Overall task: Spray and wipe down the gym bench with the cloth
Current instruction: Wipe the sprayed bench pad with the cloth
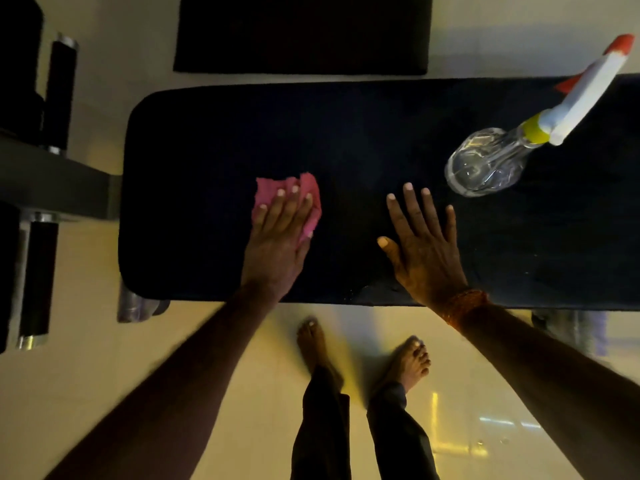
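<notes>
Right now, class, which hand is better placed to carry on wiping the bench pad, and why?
Left. The left hand lies flat on the pink cloth, pressing it on the bench pad. The right hand rests bare, fingers spread, nearer the spray bottle.

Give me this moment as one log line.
left hand: flat on pink cloth | right hand: open on black padded bench | clear spray bottle: standing

dark floor mat (301,32) beyond bench | black foam rollers (60,95) on frame, left | pale glossy floor (104,375)
</notes>
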Demonstrator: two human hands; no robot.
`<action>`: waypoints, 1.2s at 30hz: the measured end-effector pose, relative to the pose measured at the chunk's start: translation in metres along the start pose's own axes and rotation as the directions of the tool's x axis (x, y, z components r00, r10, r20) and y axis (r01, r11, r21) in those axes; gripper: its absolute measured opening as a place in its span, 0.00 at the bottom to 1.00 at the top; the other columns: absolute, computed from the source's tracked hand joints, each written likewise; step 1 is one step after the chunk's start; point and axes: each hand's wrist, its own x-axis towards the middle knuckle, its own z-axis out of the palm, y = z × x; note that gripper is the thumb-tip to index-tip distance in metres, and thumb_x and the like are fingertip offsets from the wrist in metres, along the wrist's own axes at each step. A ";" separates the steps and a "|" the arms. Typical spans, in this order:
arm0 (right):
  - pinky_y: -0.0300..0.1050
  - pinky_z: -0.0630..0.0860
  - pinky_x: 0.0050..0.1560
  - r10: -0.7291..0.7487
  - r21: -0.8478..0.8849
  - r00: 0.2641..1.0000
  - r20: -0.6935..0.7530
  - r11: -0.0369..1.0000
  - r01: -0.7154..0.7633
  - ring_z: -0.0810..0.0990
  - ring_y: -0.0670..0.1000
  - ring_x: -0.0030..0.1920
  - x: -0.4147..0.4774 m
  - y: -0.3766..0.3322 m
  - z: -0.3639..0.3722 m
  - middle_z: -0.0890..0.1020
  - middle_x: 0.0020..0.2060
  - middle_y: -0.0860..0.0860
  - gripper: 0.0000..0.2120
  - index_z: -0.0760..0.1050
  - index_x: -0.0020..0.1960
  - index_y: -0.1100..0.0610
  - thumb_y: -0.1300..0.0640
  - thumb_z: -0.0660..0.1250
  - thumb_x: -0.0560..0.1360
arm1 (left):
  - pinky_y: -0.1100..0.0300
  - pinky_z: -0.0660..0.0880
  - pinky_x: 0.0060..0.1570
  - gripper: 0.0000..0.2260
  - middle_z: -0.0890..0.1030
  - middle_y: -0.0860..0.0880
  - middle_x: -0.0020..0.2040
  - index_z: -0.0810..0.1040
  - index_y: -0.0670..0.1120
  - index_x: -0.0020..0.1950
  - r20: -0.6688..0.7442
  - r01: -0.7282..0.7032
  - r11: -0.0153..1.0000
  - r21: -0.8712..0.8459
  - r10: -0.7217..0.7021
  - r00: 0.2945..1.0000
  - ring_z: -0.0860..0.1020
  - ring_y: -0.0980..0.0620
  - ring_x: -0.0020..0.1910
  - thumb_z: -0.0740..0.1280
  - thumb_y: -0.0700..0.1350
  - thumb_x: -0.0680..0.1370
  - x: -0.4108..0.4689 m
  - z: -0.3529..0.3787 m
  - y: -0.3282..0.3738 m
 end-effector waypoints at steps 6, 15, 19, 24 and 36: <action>0.73 0.46 0.79 -0.066 -0.036 0.998 0.019 0.997 0.066 0.46 0.59 0.84 -0.001 -0.011 0.005 0.49 0.85 0.54 0.33 0.51 0.84 0.51 0.37 0.45 0.84 | 0.42 0.50 0.81 0.27 0.49 0.44 0.85 0.50 0.48 0.85 -0.025 0.076 0.993 -0.093 -0.078 0.997 0.48 0.44 0.84 0.48 0.53 0.86 -0.034 0.004 0.055; 0.70 0.46 0.80 -0.097 -0.038 0.995 -0.017 0.995 0.096 0.47 0.58 0.84 -0.017 -0.002 0.011 0.50 0.85 0.53 0.31 0.50 0.85 0.50 0.39 0.45 0.85 | 0.40 0.54 0.80 0.26 0.52 0.42 0.85 0.53 0.48 0.84 -0.069 0.266 0.950 -0.162 -0.280 0.957 0.51 0.42 0.84 0.45 0.54 0.86 -0.076 0.022 0.068; 0.69 0.45 0.80 -0.064 -0.004 0.998 -0.023 0.998 0.064 0.48 0.59 0.84 -0.010 -0.002 0.005 0.50 0.85 0.53 0.31 0.52 0.84 0.51 0.39 0.46 0.85 | 0.41 0.57 0.79 0.26 0.54 0.43 0.84 0.54 0.47 0.84 -0.063 0.217 0.964 -0.152 -0.228 0.972 0.53 0.43 0.83 0.48 0.53 0.87 -0.083 0.023 0.053; 0.70 0.46 0.80 -0.033 0.006 0.999 -0.005 0.999 0.033 0.47 0.58 0.84 -0.030 0.003 0.003 0.50 0.85 0.52 0.31 0.51 0.84 0.50 0.39 0.45 0.84 | 0.40 0.55 0.79 0.27 0.54 0.42 0.84 0.55 0.47 0.84 -0.027 0.182 0.967 -0.180 -0.190 0.981 0.52 0.41 0.83 0.48 0.54 0.85 -0.093 0.016 0.092; 0.69 0.47 0.81 0.047 0.018 0.999 -0.008 0.999 -0.047 0.46 0.58 0.84 -0.050 0.024 -0.004 0.50 0.85 0.52 0.32 0.51 0.84 0.50 0.39 0.45 0.84 | 0.42 0.55 0.80 0.27 0.54 0.45 0.84 0.54 0.48 0.84 -0.073 -0.031 0.994 -0.107 0.023 0.997 0.52 0.43 0.83 0.47 0.55 0.86 -0.060 0.014 0.111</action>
